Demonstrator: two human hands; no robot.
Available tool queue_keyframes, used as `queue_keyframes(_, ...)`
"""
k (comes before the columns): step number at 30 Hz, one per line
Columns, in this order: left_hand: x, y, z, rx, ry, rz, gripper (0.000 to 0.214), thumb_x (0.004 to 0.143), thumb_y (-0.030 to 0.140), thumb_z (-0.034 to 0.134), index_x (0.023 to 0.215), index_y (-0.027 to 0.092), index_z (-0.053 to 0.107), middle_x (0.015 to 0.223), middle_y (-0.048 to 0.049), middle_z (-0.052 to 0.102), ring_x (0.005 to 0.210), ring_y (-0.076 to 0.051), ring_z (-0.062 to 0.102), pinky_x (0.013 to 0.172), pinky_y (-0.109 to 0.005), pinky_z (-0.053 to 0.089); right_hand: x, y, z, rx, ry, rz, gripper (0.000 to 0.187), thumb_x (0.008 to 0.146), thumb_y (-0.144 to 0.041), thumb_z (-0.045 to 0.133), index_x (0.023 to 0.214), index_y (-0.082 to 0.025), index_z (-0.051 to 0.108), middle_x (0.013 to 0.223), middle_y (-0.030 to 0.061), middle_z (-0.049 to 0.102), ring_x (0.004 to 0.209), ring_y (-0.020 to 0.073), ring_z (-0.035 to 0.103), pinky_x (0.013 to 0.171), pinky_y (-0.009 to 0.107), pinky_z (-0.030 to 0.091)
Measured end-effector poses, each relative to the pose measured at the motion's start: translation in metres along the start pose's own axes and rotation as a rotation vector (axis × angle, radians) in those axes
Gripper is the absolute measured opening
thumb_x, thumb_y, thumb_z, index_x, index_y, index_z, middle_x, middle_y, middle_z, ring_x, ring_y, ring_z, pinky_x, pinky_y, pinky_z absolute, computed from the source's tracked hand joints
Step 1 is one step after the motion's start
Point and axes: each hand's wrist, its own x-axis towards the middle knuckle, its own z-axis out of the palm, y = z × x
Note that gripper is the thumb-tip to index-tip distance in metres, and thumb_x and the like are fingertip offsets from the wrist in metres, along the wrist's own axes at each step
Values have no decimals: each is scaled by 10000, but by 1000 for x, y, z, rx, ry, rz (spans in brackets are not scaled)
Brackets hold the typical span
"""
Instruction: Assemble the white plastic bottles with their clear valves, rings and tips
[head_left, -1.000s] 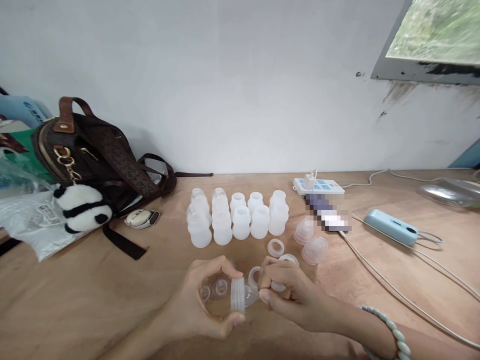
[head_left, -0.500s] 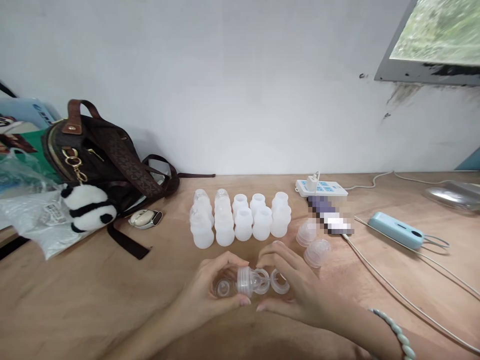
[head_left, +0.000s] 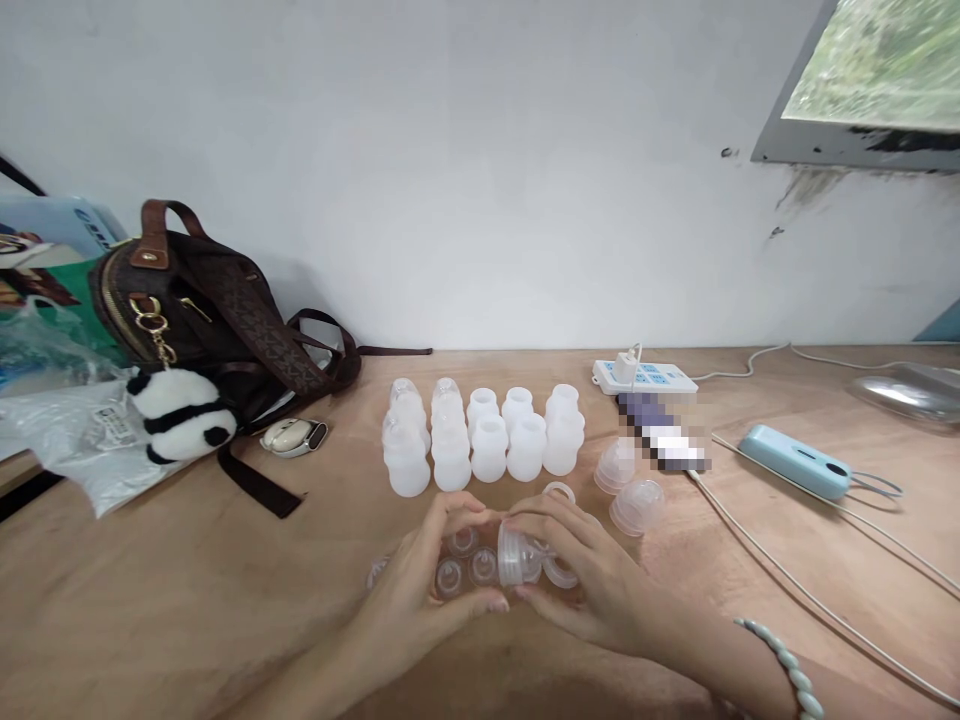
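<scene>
On my feed, the one worn item I can make out is a bracelet of pale grey-green, smooth, rounded beads, strung close together in a single row around the right forearm at the lower right of the frame. The left hand and the right hand, near the lower centre, are both bare, with slim fingers, and the forearms are bare down to the bottom edge.

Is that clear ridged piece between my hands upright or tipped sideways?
Tipped sideways: the clear piece has its ridged rim toward your left hand, narrow end toward your right hand.
</scene>
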Motion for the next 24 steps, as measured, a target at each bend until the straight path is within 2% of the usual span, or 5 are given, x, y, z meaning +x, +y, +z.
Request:
queue_keyframes(3, -2, -2, -1, 27, 138, 1, 366, 939, 343, 634, 1258, 311, 459, 1269, -65, 660, 1176, -266, 613, 942, -386, 509, 2, 5, -2, -15, 2, 42, 368, 878, -110, 563, 1235, -179, 506, 1111, 108, 632, 1007, 244, 593, 844, 387, 526)
queue_keyframes(5, -2, -4, -2, 54, 185, -4, 311, 966, 339, 588, 1256, 308, 480, 1251, -64, 659, 1170, -259, 601, 958, -390, 501, 3, 7, -3, -62, -69, 75, 358, 837, -98, 570, 1184, -179, 541, 1064, 98, 632, 968, 254, 583, 821, 408, 514)
queue_keyframes(10, -1, -5, -2, 99, 169, 26, 244, 983, 321, 557, 1225, 305, 528, 1206, -45, 644, 1169, -239, 573, 984, -372, 472, 2, 9, 1, -196, -249, 148, 432, 755, -102, 597, 1180, -167, 566, 1053, 95, 644, 955, 281, 549, 852, 460, 457)
queue_keyframes(18, -1, -4, -2, 108, 151, 27, 224, 993, 297, 531, 1217, 298, 522, 1208, -45, 640, 1204, -237, 561, 1012, -384, 459, -1, 13, -1, -267, -281, 224, 391, 750, -188, 667, 1120, -144, 550, 1034, 100, 667, 990, 302, 556, 884, 467, 397)
queue_keyframes(24, -1, -6, -1, 88, 155, 19, 234, 992, 328, 527, 1221, 277, 529, 1209, -82, 637, 1213, -272, 564, 895, -367, 529, 2, 12, -2, -310, -309, 206, 341, 752, -231, 682, 1064, -162, 563, 1011, 109, 684, 960, 307, 565, 865, 474, 400)
